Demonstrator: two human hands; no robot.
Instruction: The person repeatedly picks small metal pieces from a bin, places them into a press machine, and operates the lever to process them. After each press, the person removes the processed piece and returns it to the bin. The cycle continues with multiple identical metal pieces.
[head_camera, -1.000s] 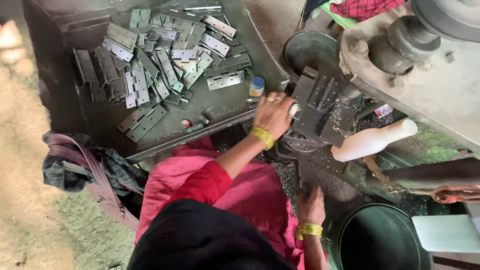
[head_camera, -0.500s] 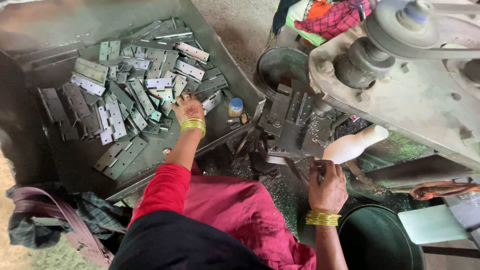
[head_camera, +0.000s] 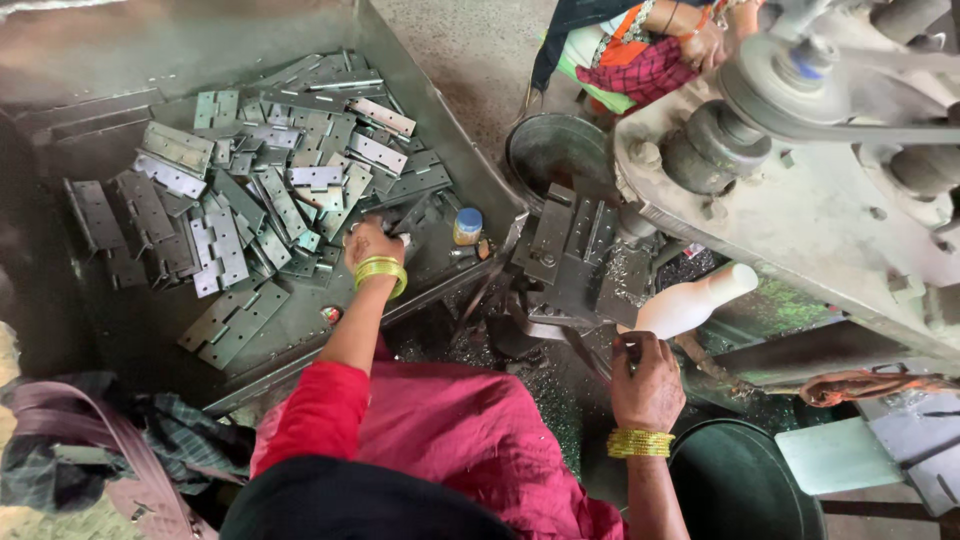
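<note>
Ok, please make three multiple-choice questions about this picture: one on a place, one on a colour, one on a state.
1. Where is the left hand?
A. in the tray among the metal hinges
B. on the belt wheel
C. in the dark bucket

2. What colour are the bangles on the left wrist?
A. blue
B. yellow
C. white

3. How do the hinges lie?
A. stacked in neat rows
B. hung on hooks
C. in a loose pile

Answers: 1 A, the hand reaches into the pile of hinges in the tray. 2 B, the bangles look yellow beside the red sleeve. 3 C, the hinges lie criss-cross at many angles.
</note>
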